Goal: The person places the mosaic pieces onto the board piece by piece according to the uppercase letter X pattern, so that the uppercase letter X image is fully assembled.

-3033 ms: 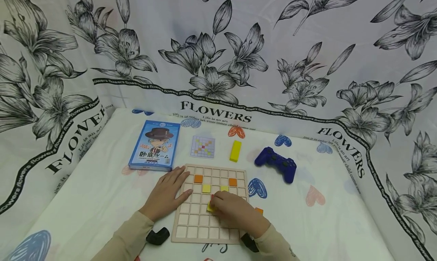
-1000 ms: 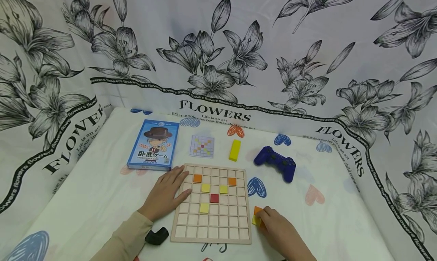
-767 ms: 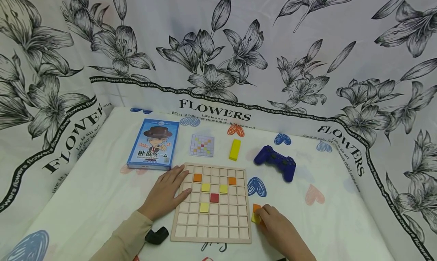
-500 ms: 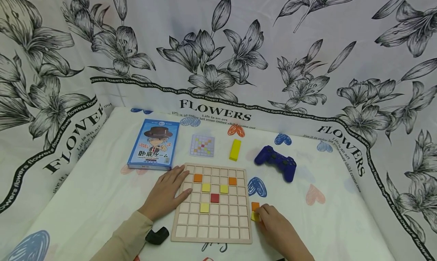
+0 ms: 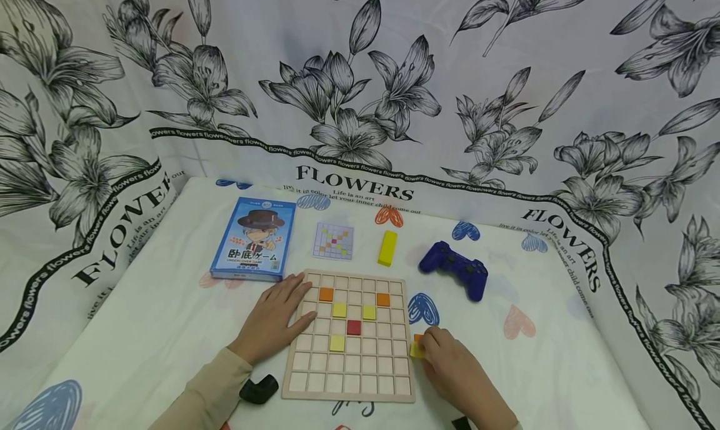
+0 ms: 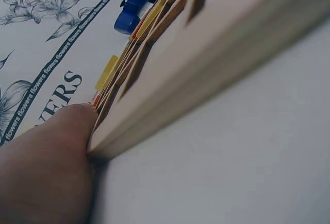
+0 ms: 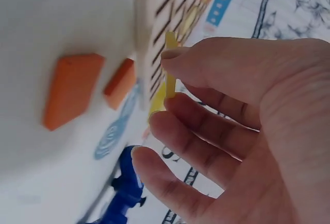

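In the head view my left hand [image 5: 272,320] rests along the left rim of a wooden grid board [image 5: 288,380], fingers stretched out. Beside the board's right edge my right hand [image 5: 455,364] pinches a square yellow tile [image 7: 170,86], held on edge between thumb and index finger in the right wrist view. An orange tile [image 5: 418,338] shows partly behind these fingertips. Two orange tiles [image 5: 325,294], several yellow tiles [image 5: 340,310] and a red tile [image 5: 354,327] sit in the board's cells.
Behind the board lie a blue game box [image 5: 255,239], a printed pattern card [image 5: 333,240], a yellow block [image 5: 387,248] and a blue game controller [image 5: 453,270]. A black curved object [image 5: 259,389] lies near my left wrist. Flower-printed cloth [image 5: 349,174] closes off the back.
My right hand has left the board, where a yellow tile now lies below-left of the red one. It has drawn the loose tiles toward the board's right edge. The left hand stays put.
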`<state>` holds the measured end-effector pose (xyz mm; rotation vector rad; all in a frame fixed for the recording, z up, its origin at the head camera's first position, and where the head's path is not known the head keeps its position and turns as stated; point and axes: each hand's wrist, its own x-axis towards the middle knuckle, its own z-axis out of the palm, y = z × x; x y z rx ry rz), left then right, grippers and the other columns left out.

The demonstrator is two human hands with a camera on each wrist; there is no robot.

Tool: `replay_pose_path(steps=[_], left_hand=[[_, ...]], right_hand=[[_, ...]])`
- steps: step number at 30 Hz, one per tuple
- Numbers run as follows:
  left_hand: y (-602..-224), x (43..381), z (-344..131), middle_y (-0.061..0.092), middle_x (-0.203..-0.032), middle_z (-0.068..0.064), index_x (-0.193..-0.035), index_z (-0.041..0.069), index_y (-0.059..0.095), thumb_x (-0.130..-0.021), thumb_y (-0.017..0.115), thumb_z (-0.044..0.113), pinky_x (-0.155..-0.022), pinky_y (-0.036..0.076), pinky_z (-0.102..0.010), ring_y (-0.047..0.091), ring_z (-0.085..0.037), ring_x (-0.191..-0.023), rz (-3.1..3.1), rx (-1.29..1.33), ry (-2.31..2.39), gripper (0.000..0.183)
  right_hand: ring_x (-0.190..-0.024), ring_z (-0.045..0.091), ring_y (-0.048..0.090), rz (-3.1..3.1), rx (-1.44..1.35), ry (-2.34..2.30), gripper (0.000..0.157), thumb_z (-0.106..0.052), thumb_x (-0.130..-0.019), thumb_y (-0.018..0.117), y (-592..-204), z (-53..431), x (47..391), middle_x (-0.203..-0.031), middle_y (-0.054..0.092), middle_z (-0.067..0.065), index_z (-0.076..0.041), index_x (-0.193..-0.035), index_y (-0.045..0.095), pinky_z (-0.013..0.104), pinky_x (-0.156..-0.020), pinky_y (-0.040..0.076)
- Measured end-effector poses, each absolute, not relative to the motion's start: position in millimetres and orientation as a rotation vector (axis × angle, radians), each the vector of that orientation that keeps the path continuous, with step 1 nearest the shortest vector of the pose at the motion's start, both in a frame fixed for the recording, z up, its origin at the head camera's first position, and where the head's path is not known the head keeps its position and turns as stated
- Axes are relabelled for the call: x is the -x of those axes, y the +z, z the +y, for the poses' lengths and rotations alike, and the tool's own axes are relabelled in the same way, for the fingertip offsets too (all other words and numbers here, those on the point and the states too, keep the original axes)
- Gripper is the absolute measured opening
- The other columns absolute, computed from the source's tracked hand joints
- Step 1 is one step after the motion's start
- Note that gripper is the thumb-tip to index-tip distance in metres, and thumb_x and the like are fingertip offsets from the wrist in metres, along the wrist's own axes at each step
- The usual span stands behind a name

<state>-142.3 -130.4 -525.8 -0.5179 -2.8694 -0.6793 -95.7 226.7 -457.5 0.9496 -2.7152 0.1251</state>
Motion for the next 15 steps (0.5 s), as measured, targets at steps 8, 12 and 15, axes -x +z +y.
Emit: replay_pose_path(steps=[8, 12, 15], left_hand=[[-526, 142, -131, 0.028, -0.157, -0.004, -0.148, 0.018, 0.038, -0.094, 0.046, 0.058, -0.114, 0.023, -0.048, 0.025, -0.025, -0.144, -2.868, 0.52, -0.665, 0.067], [-526, 142, -131, 0.029, -0.156, -0.004, -0.148, 0.018, 0.038, -0.094, 0.047, 0.057, -0.114, 0.024, -0.048, 0.026, -0.025, -0.143, -2.859, 0.522, -0.667, 0.067], [-526, 141, -131, 0.03, -0.156, -0.004, -0.147, 0.017, 0.039, -0.094, 0.047, 0.056, -0.113, 0.025, -0.048, 0.027, -0.026, -0.143, -2.847, 0.521, -0.657, 0.066]], right_hand=[[-0.085, 0.007, 0.052, -2.894, -1.012, 0.217, 0.028, -0.01, -0.078, 0.077, -450, 202, 103, -0.103, 0.055, -0.005, -0.014, -0.101, 0.062, 0.021, -0.077, 0.053], [-0.088, 0.006, 0.052, -2.881, -1.127, 0.311, 0.025, -0.012, -0.081, 0.075, -455, 189, 107, -0.102, 0.055, -0.007, -0.016, -0.101, 0.061, 0.019, -0.08, 0.052], [-0.087, 0.005, 0.053, -2.856, -1.204, 0.38, 0.02, -0.014, -0.083, 0.074, -458, 180, 112, -0.1, 0.056, -0.008, -0.018, -0.1, 0.062, 0.016, -0.08, 0.052]])
